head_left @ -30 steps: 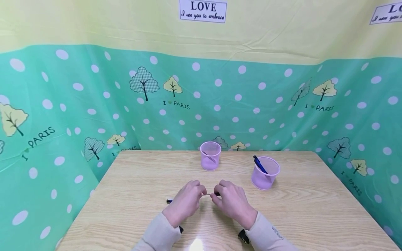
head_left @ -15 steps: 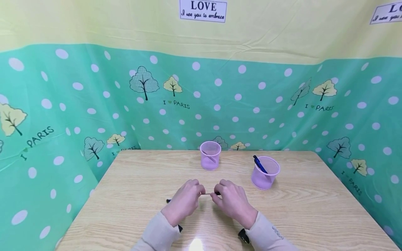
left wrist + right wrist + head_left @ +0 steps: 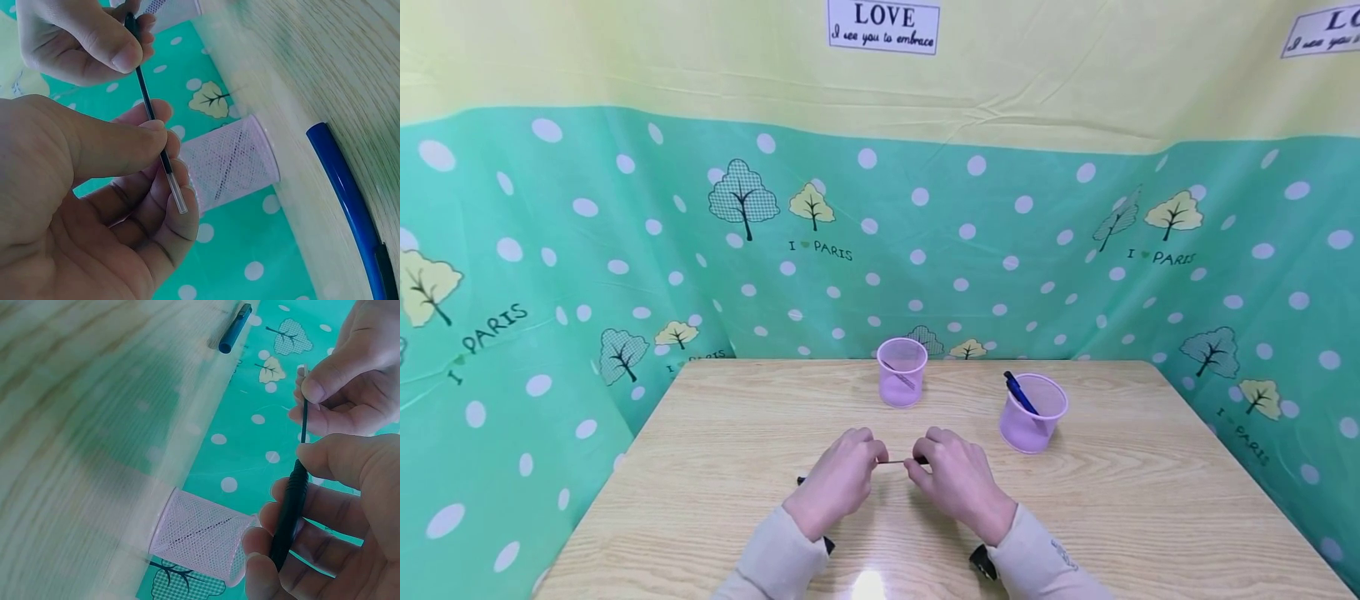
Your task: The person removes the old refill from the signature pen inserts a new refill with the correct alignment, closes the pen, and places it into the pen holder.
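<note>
My left hand [image 3: 837, 477] pinches a thin pen refill [image 3: 144, 90] between thumb and forefinger. Its dark tube ends in a clear tip below those fingers in the left wrist view. My right hand [image 3: 957, 479] grips a black, ribbed pen grip section [image 3: 290, 515] with thumb and fingers. The refill runs in a straight line from that section to the left hand; how far it sits inside is hidden. On the table beside the left hand lies a blue pen barrel [image 3: 344, 194] with a black clip, mostly covered by that hand in the head view.
A lilac mesh pen cup [image 3: 1028, 429] beyond the right hand holds a blue pen [image 3: 1021, 393] with a black clip. Another lilac mesh cup [image 3: 901, 392] stands farther back, with a dark slanting line in it. A green dotted curtain [image 3: 820, 292] borders the wooden table [image 3: 715, 433].
My left hand has shifted slightly left, away from the right hand. A little more of the refill shows between the hands. The right hand has hardly moved.
</note>
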Motion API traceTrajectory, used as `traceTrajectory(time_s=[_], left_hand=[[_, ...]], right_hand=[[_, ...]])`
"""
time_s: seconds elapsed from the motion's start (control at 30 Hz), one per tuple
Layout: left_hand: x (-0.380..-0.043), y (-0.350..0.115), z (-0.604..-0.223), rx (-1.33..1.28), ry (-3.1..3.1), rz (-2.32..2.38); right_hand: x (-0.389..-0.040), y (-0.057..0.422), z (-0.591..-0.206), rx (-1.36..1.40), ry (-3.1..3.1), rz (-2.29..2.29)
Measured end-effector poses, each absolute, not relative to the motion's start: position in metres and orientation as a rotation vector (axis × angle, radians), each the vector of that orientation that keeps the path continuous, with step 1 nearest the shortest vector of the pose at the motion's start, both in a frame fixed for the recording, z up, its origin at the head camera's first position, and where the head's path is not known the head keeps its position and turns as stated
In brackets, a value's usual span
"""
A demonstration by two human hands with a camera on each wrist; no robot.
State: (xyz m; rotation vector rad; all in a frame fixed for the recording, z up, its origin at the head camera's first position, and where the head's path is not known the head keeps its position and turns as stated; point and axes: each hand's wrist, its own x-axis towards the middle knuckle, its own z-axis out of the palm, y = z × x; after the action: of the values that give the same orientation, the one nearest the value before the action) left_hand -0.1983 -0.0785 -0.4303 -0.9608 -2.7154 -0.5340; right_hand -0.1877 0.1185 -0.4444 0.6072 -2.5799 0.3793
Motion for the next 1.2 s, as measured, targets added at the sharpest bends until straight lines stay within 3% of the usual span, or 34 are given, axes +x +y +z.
traceTrajectory(time_s=[1.2], left_hand=[[-0.2024, -0.0864, -0.4298, -0.915, -2.712, -0.538]], right_hand=[[-0.1896, 0.1213, -0.4421, 0.558, -2.565, 0.368]])
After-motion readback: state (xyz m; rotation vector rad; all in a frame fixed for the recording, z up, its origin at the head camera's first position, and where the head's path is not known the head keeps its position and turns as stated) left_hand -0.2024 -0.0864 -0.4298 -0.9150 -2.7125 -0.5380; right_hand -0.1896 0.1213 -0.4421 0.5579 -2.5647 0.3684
